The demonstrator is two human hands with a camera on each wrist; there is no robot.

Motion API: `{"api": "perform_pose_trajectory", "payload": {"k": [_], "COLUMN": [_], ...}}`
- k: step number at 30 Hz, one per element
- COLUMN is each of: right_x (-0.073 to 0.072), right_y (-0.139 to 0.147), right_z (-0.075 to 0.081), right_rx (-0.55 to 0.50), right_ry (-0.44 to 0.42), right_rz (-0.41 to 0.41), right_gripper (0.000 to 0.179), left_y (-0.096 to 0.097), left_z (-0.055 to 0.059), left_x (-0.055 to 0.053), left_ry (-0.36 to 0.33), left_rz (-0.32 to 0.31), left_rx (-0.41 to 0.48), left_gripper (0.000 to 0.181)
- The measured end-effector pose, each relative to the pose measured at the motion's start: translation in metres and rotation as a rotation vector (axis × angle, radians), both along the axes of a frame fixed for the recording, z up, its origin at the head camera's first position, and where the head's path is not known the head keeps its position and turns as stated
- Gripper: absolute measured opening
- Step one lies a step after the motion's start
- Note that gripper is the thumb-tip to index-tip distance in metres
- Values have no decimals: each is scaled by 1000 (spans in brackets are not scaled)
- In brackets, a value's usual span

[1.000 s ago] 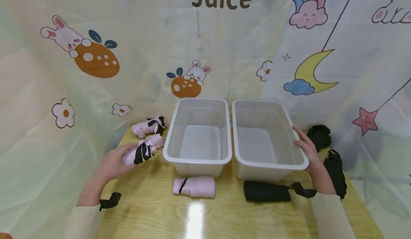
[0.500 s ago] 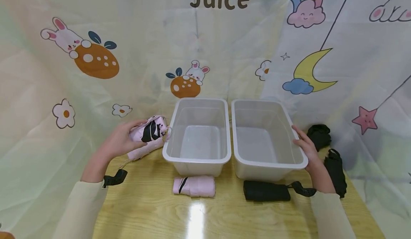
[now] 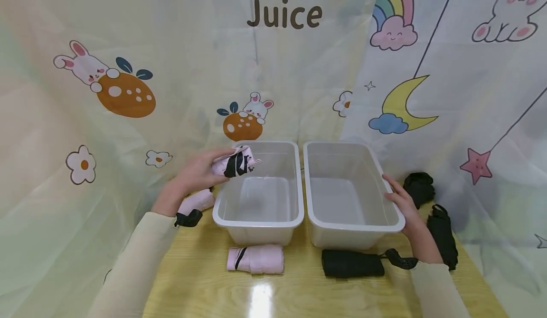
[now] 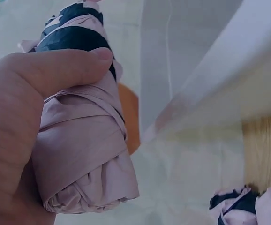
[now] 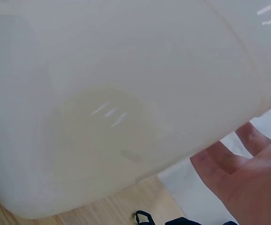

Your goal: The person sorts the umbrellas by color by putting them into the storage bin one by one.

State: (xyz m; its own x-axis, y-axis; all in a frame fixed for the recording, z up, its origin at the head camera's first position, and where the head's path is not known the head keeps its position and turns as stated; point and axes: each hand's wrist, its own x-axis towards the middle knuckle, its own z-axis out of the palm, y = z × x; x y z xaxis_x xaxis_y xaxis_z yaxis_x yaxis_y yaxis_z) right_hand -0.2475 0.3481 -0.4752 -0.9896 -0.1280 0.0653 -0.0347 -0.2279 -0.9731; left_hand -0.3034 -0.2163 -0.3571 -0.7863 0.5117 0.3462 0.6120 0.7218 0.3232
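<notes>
My left hand (image 3: 198,171) grips a pink folded umbrella (image 3: 235,162) with black stripes, over the left rim of the left white bin (image 3: 258,224). In the left wrist view the thumb (image 4: 74,70) lies across the umbrella (image 4: 86,145), whose crumpled end points toward the camera. My right hand (image 3: 406,206) holds the right rim of the right white bin (image 3: 354,227), fingertips over the edge. The right wrist view shows that hand (image 5: 248,173) against the outside of the bin wall (image 5: 116,103). Both bins show bare floors.
Another pink umbrella (image 3: 198,201) lies left of the left bin, partly behind the left wrist. In front lie a pink umbrella (image 3: 255,259) and a black one (image 3: 352,264). Two black bundles (image 3: 419,189) lie at the right. A printed cloth (image 3: 188,61) hangs behind.
The left hand moves from the pink umbrella it first held to the one farther back, then lifts that one rightward over the left bin. The right hand stays at its bin; the head view tilts slightly.
</notes>
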Motion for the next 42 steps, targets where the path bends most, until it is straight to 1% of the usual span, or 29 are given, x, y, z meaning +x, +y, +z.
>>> {"api": "perform_pose_trajectory", "payload": {"k": [3,7,9,13,16,18,22,24,26,29,33,36,39,42], "right_x": [-1,-1,-2,-4,-5,-4,0,3,6,7,3,3,5,4], "right_y": [-2,-5,-6,-8,-8,-7,-3,-1,1,2,0,-1,-2,-2], "right_z": [-2,-1,0,1,0,-1,-4,-5,-6,-6,-6,-5,-5,-3], "right_rx": [13,23,25,21,20,18,6,-7,-16,-13,-12,-3,18,20], "right_ry": [8,6,5,6,-2,-3,15,23,25,25,16,2,-8,9], "right_rz": [-8,-1,-1,-9,-13,-15,-3,-1,2,-1,6,1,-4,-10], "right_gripper": [59,59,59,58,59,59,59,58,59,58,58,59,60,58], "left_y": [13,29,37,51,60,66,78,85,91,97,98,102,105,107], "left_z": [-3,-7,-10,-18,-26,-33,-48,-54,-60,-67,-74,-75,-76,-78], "left_x": [-11,-25,-32,-46,-55,-62,-74,-80,-85,-90,-96,-99,-101,-106], "left_ry": [1,-28,-46,-89,-137,-159,-201,-233,-273,-325,-334,-365,-409,-408], "left_rz": [5,-6,-26,-30,-28,-29,-30,-33,-39,-11,19,20,21,11], "left_rx": [-33,-57,-53,-33,-22,-16,46,76,87,52,-32,-70,-88,-104], "left_gripper": [70,72,73,74,73,72,73,74,75,77,80,78,76,74]}}
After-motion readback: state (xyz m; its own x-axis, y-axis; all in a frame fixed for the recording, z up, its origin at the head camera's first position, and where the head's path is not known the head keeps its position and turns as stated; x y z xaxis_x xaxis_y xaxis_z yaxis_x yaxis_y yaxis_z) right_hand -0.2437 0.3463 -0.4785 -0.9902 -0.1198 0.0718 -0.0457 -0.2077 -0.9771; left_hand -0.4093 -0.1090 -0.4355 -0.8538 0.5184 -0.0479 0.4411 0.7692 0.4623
